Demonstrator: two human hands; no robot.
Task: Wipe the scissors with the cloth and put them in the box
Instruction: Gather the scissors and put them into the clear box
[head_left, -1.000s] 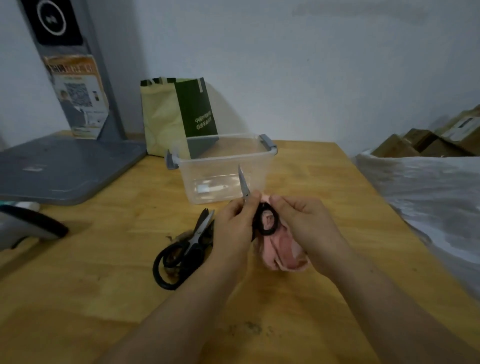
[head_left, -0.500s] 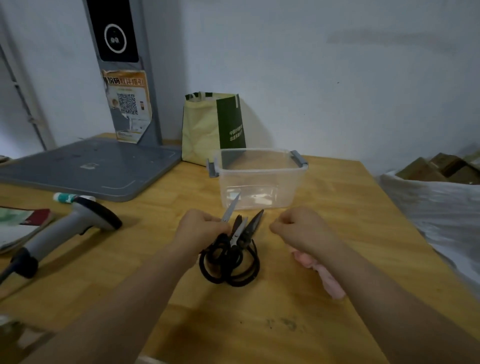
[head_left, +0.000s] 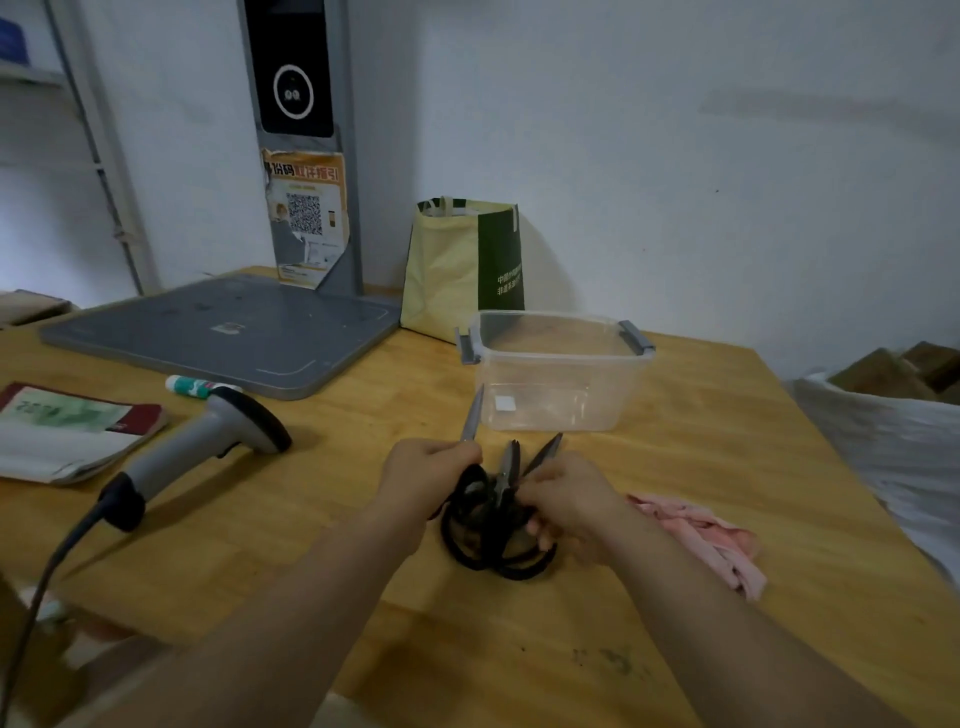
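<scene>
Showed a wooden table (head_left: 701, 467) pushed up to a white wall (head_left: 675, 182).
Lay in dim, even light. Bore a grey flat-based stand (head_left: 223, 332) at the back left, with a torn QR-code poster (head_left: 306, 218) stuck on its upright post. Had a yellow-and-green bag (head_left: 457, 265) upright against the wall just beside the stand. Took in a metal shelf upright (head_left: 98, 156) at far left, and brown cardboard boxes (head_left: 893, 369) behind white plastic sheeting (head_left: 883, 441) past the right edge.
</scene>
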